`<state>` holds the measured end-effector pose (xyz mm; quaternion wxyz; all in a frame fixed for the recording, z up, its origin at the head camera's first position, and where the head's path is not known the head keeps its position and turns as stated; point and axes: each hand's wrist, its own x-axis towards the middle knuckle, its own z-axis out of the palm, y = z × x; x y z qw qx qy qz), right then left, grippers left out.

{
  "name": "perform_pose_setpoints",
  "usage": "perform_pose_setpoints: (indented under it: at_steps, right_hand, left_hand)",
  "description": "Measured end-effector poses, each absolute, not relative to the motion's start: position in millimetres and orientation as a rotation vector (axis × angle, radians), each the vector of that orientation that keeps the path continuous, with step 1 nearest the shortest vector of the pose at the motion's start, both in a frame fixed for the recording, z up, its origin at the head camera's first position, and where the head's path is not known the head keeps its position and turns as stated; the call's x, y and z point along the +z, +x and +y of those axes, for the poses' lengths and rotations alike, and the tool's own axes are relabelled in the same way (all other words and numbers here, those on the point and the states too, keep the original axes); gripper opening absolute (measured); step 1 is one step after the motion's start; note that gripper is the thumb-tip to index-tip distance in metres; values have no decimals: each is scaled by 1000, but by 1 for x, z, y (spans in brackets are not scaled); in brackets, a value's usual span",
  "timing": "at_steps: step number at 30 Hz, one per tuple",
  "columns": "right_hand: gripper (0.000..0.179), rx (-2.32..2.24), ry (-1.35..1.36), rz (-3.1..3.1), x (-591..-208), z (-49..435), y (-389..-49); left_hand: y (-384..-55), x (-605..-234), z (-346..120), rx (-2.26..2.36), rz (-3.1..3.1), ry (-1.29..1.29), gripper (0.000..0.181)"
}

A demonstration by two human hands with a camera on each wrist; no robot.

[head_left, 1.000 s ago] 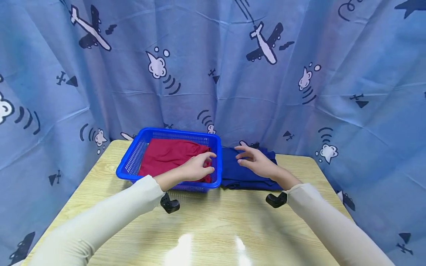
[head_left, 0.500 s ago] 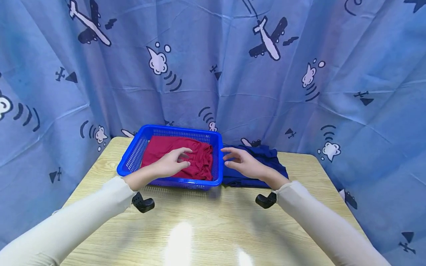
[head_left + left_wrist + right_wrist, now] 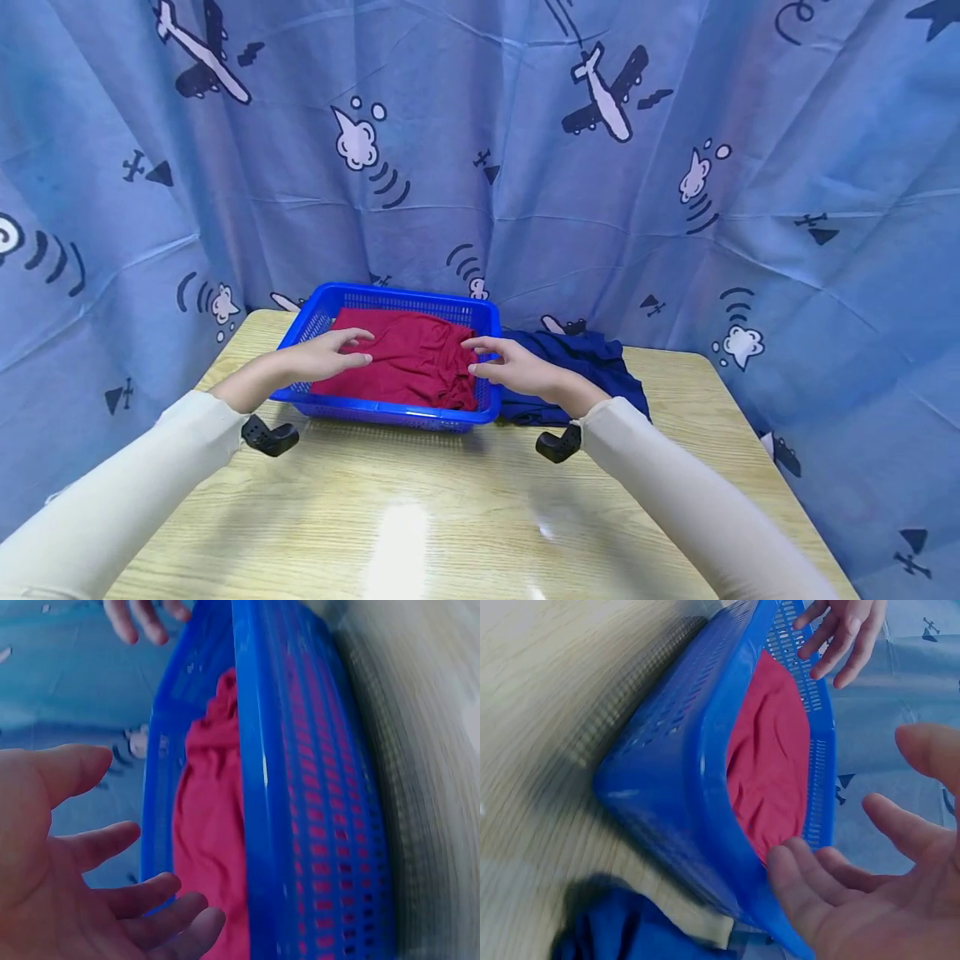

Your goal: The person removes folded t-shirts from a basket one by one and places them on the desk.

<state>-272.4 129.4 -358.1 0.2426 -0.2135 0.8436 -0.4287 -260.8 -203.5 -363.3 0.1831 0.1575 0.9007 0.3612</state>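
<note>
A blue plastic basket (image 3: 405, 412) with slotted walls stands toward the back left of the table, and a folded red cloth garment (image 3: 397, 354) lies inside it. Over the basket's left side hovers my left hand (image 3: 318, 357), fingers loosely bent and holding nothing. My right hand (image 3: 517, 367) is at the basket's right rim, its fingers spread and slightly bent with nothing between them. In the right wrist view its fingertips (image 3: 784, 862) overlap the rim; whether they touch it I cannot tell. Dark blue folded cloth (image 3: 592, 367) lies right of the basket, partly behind the right hand.
The light wooden table (image 3: 465, 500) extends in front of the basket and to the right of the blue cloth. A blue curtain (image 3: 420, 167) printed with planes hangs close behind the table and along both sides. Black wrist devices (image 3: 270, 437) sit under both wrists.
Both hands have moved left. The left hand went from the basket's right part to its left side; the right hand came from over the blue cloth to the right rim.
</note>
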Motion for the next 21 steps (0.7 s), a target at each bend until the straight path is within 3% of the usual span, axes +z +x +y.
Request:
perform_pose_setpoints:
  at_steps: [10, 21]
  right_hand:
    - [57, -1277, -366, 2150, -362, 94, -282]
    - [66, -1472, -12, 2148, -384, 64, -299]
  left_hand:
    - [-278, -371, -238, 1091, 2402, 247, 63]
    - [-292, -390, -242, 994, 2379, 145, 68]
